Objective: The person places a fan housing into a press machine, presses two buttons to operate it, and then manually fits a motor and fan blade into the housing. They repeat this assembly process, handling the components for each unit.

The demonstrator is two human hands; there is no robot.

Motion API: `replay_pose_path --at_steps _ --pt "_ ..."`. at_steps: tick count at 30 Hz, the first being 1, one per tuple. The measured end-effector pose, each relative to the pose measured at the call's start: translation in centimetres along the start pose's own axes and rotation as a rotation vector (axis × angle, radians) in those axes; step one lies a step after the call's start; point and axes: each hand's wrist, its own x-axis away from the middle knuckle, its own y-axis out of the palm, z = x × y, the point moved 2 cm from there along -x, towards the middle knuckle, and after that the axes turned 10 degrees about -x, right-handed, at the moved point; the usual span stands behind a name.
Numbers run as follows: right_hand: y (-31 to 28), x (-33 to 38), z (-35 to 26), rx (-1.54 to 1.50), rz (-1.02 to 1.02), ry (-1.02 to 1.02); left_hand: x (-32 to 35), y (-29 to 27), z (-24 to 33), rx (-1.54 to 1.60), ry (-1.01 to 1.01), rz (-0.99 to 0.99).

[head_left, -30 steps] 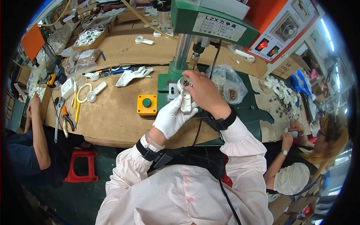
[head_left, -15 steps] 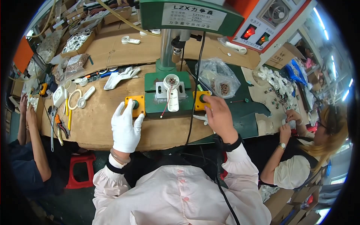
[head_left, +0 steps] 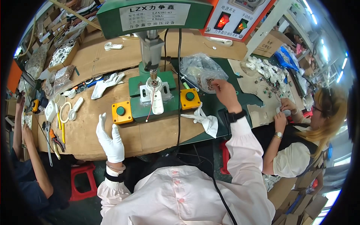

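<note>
My left hand (head_left: 110,140), in a white glove, hovers over the table's front left with fingers apart and nothing in them. It is nearest to a yellow button box (head_left: 122,112) with a green button. My bare right hand (head_left: 227,96) is at a clear plastic bag (head_left: 197,65) of small copper-coloured parts, fingers bent together at its opening; whatever they pinch is hidden. Between the two sides stands a green press (head_left: 144,62). Its ram (head_left: 153,74) is down on the round end of a white plastic handle-shaped piece (head_left: 158,103), from which a thin red wire hangs. A second yellow button box (head_left: 189,98) stands right of the press.
White gloves (head_left: 206,120) lie at the front right, another glove (head_left: 107,85) behind left. Pliers (head_left: 56,140), white rings and plastic pieces cover the left side. A black cable (head_left: 179,75) runs down past the press. Co-workers sit on both sides, the right one (head_left: 296,138) handling small parts.
My right hand has left the right button box and moved to the plastic bag. My left hand has drawn away from the left button box. The press ram has come down onto the white piece.
</note>
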Motion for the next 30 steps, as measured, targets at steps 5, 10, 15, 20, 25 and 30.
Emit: replay_pose_path --at_steps 5,10,15,20,25,30 --pt "3.0 -2.2 1.0 0.366 -0.304 0.032 1.2 1.1 -1.7 0.102 -0.208 -0.004" --pt "3.9 -2.4 1.2 0.471 -0.205 0.092 1.3 1.0 -2.0 0.145 -0.257 -0.043" --pt "2.6 -1.3 -0.2 0.242 -0.057 0.078 1.4 0.9 -2.0 0.175 -0.299 -0.044" --pt "1.1 -0.9 -1.7 0.092 0.006 0.055 1.3 1.0 -1.9 0.192 -0.323 -0.053" --pt "-0.2 -1.2 -2.2 0.051 0.025 0.076 1.2 1.3 -1.7 0.211 -0.341 -0.044" --pt "-1.3 -2.0 -5.4 -0.089 0.054 0.143 1.3 1.2 -1.7 0.196 -0.342 -0.044"
